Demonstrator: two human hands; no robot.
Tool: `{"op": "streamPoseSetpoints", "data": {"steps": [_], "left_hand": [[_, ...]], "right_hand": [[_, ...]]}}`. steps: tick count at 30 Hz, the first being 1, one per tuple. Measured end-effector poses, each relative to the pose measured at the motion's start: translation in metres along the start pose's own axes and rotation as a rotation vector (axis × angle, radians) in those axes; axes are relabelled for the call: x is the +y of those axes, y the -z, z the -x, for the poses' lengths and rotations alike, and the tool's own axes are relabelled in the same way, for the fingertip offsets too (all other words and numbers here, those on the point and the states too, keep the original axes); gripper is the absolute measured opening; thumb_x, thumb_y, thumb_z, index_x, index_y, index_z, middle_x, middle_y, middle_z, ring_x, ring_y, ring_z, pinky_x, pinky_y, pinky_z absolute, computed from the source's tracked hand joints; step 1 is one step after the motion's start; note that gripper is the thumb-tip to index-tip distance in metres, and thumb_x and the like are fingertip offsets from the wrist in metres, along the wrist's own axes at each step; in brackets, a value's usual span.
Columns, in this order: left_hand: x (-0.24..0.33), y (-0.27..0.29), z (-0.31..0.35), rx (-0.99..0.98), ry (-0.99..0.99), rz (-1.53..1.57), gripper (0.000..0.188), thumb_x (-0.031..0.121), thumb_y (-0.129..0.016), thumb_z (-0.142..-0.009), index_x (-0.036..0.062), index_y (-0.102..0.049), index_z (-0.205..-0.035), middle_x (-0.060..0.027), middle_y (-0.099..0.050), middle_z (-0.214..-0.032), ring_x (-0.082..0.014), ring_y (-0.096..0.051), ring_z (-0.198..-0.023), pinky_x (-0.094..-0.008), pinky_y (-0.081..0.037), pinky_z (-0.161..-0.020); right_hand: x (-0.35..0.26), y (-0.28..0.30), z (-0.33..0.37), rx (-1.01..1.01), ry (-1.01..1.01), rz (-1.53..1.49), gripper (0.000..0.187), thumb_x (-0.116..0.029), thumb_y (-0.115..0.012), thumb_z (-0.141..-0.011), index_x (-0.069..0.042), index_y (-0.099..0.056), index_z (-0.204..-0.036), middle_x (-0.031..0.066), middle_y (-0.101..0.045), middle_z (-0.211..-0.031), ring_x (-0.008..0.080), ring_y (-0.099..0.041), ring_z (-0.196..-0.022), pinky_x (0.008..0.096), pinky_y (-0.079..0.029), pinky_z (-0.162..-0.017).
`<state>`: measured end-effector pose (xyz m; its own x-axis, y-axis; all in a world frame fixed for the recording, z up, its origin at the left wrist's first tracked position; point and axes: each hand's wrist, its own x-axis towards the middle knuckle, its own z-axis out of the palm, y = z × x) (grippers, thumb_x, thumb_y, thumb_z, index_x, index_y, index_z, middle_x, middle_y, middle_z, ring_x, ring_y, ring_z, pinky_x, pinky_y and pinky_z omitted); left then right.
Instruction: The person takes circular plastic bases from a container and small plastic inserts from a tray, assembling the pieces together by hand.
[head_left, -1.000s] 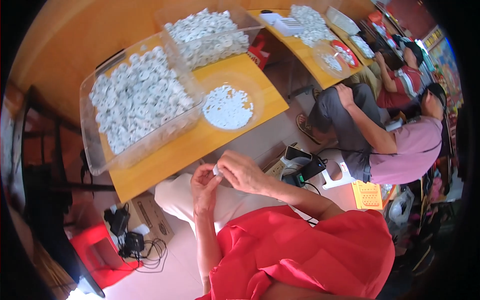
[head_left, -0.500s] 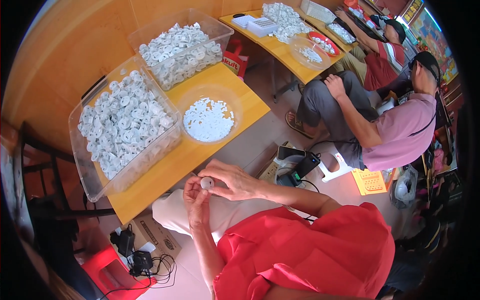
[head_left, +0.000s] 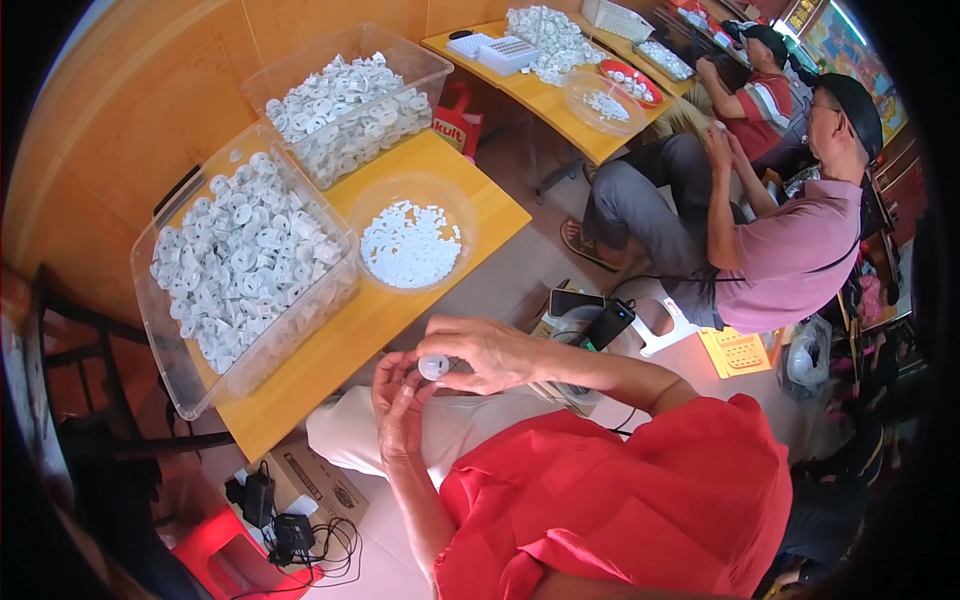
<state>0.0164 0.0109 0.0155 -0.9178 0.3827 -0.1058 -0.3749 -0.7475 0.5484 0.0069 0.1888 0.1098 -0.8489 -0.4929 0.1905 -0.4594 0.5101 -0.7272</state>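
A small white round plastic piece point(head_left: 433, 367) sits between my two hands above my lap, its flat face with a small dark slot turned up. My right hand point(head_left: 492, 353) pinches it from the right with thumb and fingers. From the other side, the curled fingers of my left hand point(head_left: 397, 398) close on its edge; part of their grip is hidden. Just beyond my hands, a round clear tray point(head_left: 447, 193) on the yellow table point(head_left: 487, 207) carries many tiny white parts. To its left, a clear plastic bin point(head_left: 170, 378) is heaped with similar round white pieces.
A second full clear bin point(head_left: 440, 78) stands farther back. Two people point(head_left: 785, 235) sit at the right by another yellow table point(head_left: 598, 150). Black adapters and cables point(head_left: 293, 535) lie on a cardboard box at lower left, near a red stool point(head_left: 213, 555). A white stool point(head_left: 672, 325) stands at right.
The round piece and both my hands have shifted slightly right, with the piece's slotted face showing more fully. The nearer person at right has raised both hands together.
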Motion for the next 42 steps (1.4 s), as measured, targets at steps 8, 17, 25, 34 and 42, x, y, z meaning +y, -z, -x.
{"op": "streamPoseSetpoints", "data": {"steps": [8, 17, 25, 34, 42], "left_hand": [[0.001, 0.012, 0.004, 0.012, -0.014, -0.097, 0.041, 0.016, -0.064, -0.08, 0.0048, -0.046, -0.116, -0.0128, -0.054, -0.112, -0.0226, -0.057, -0.096, -0.034, -0.051, -0.082], [-0.001, 0.013, 0.005, 0.003, -0.024, -0.062, 0.035, 0.011, -0.06, -0.083, 0.0032, -0.046, -0.114, -0.014, -0.056, -0.11, -0.0232, -0.059, -0.095, -0.0335, -0.051, -0.081], [0.0, 0.01, 0.002, -0.012, 0.013, -0.051, 0.033, 0.008, -0.058, -0.083, 0.0033, -0.047, -0.114, -0.0139, -0.054, -0.111, -0.0235, -0.057, -0.097, -0.0347, -0.049, -0.084], [-0.003, 0.01, 0.004, -0.005, -0.008, -0.033, 0.033, 0.008, -0.058, -0.084, 0.0038, -0.047, -0.114, -0.0137, -0.055, -0.111, -0.022, -0.058, -0.095, -0.0325, -0.051, -0.081], [0.001, 0.008, 0.011, 0.047, -0.046, -0.074, 0.032, 0.009, -0.058, -0.084, 0.0041, -0.047, -0.114, -0.0131, -0.055, -0.111, -0.0221, -0.058, -0.095, -0.0335, -0.049, -0.083]], "right_hand": [[0.004, 0.067, -0.049, -0.062, 0.007, 0.151, 0.027, -0.013, -0.067, -0.071, -0.002, -0.058, -0.095, 0.0115, -0.054, -0.084, 0.025, -0.057, -0.072, 0.0342, -0.046, -0.063], [0.056, 0.15, -0.217, 0.384, 0.098, 0.483, 0.028, -0.029, -0.067, -0.074, -0.003, -0.062, -0.085, 0.0097, -0.058, -0.071, 0.0217, -0.058, -0.064, 0.0322, -0.045, -0.06], [0.04, 0.085, -0.221, 0.257, 0.29, 0.42, 0.017, -0.018, -0.06, -0.074, -0.002, -0.063, -0.079, 0.0158, -0.06, -0.074, 0.0305, -0.059, -0.071, 0.0378, -0.046, -0.065], [0.035, -0.008, -0.265, -0.672, 0.104, 0.696, 0.033, -0.02, -0.073, -0.059, -0.005, -0.065, -0.088, 0.0128, -0.064, -0.091, 0.0292, -0.06, -0.088, 0.04, -0.049, -0.072], [0.022, -0.024, -0.252, -0.437, 0.223, 0.724, 0.018, 0.0, -0.062, -0.055, -0.002, -0.067, -0.073, 0.0181, -0.065, -0.083, 0.032, -0.063, -0.08, 0.04, -0.05, -0.063]]}}
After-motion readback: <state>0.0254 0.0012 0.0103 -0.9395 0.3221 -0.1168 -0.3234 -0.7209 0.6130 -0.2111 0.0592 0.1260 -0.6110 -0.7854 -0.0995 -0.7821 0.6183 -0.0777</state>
